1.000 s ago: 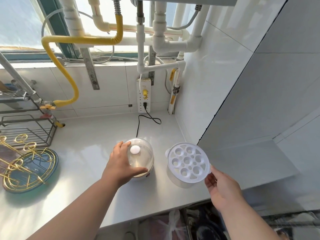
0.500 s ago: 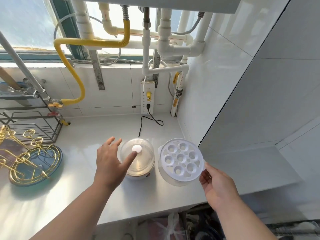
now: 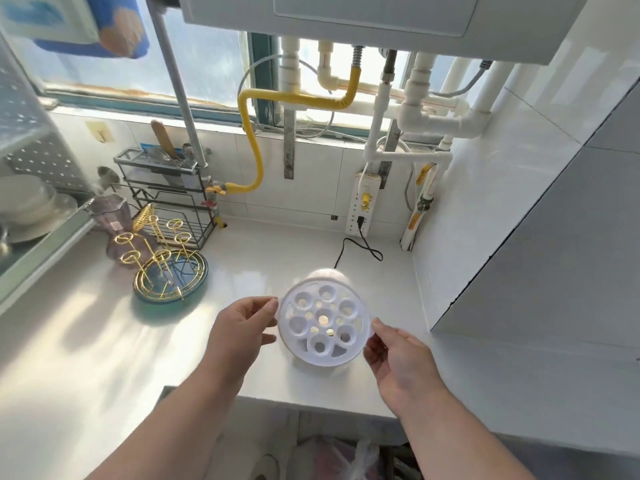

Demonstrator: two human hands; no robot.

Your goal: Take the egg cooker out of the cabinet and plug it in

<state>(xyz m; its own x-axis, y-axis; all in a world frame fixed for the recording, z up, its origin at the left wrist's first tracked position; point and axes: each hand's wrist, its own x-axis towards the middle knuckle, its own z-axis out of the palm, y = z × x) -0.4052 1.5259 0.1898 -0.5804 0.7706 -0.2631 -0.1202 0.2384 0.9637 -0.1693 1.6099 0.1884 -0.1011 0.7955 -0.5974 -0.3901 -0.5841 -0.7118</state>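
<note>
Nearest: left hand (image 3: 242, 327) and right hand (image 3: 398, 355) each pinch the rim of the white egg tray (image 3: 323, 322) at its 9 and 3 o'clock edges, the grip pressed lightly on thin plastic. Directly under the tray, mostly hidden, the egg cooker (image 3: 325, 277) stands on the worktop (image 3: 104, 341). Its black cord (image 3: 360, 247) runs toward 12 o'clock into the power strip (image 3: 362, 206). Risk: tilted tray slips; a nudge strains the cord.
</note>
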